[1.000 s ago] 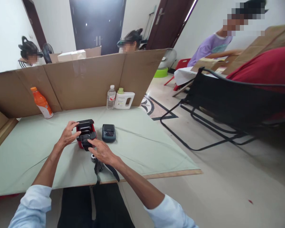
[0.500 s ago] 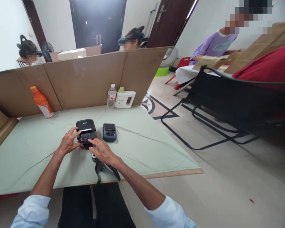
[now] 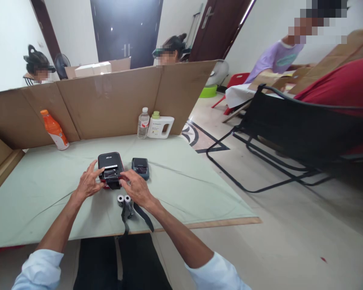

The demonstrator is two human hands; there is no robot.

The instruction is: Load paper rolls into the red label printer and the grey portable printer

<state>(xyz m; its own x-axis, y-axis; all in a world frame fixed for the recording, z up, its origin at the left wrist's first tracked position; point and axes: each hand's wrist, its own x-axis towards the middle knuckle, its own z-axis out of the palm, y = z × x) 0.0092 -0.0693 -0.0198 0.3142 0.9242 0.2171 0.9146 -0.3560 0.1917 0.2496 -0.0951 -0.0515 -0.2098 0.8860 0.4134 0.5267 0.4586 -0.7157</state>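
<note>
A black label printer with a red lower body sits on the cloth-covered table, a dark strip hanging from its front. My left hand grips its left side, thumb low near the front and fingers along the upper edge. At the front right corner, my right hand holds the printer with bent fingers; the fingertips' exact grip is partly hidden. Just right of it stands a smaller dark blue-grey printer. Two small rolls with white ends and loose dark strips lie below my right hand.
Cardboard panels wall off the table's far side. Before them stand an orange bottle, a clear water bottle and a white jug. A black folding chair is at right. Other people sit beyond the cardboard and at another table.
My right hand has shifted from the printer's front strip to its right corner, uncovering both small rolls. My left hand stays at the printer's left side.
</note>
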